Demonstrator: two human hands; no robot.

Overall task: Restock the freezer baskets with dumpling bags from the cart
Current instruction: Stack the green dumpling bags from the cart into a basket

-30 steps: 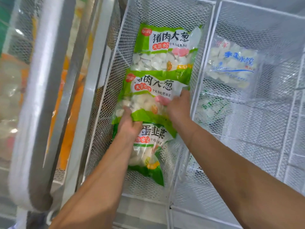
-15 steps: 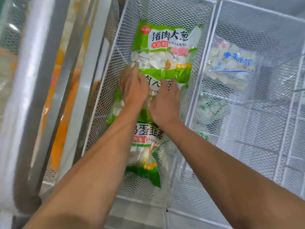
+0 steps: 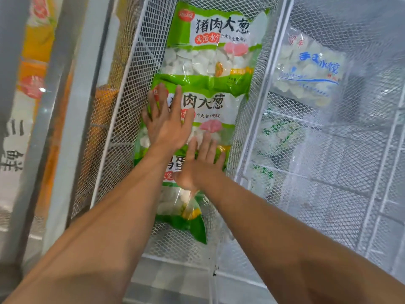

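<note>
middle dumpling bag (image 3: 210,115) lengthwise, label upright

top green bag (image 3: 214,47) 猪肉大葱, clear bag (image 3: 311,69) 水饺

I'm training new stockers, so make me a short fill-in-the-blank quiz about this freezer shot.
1. The left hand presses flat on the ____ of three green dumpling bags in the left basket.
2. The three bags' bands are coloured ____.
3. The clear bag with blue writing lies in the ____ basket.

Answers: middle; green; right
</note>
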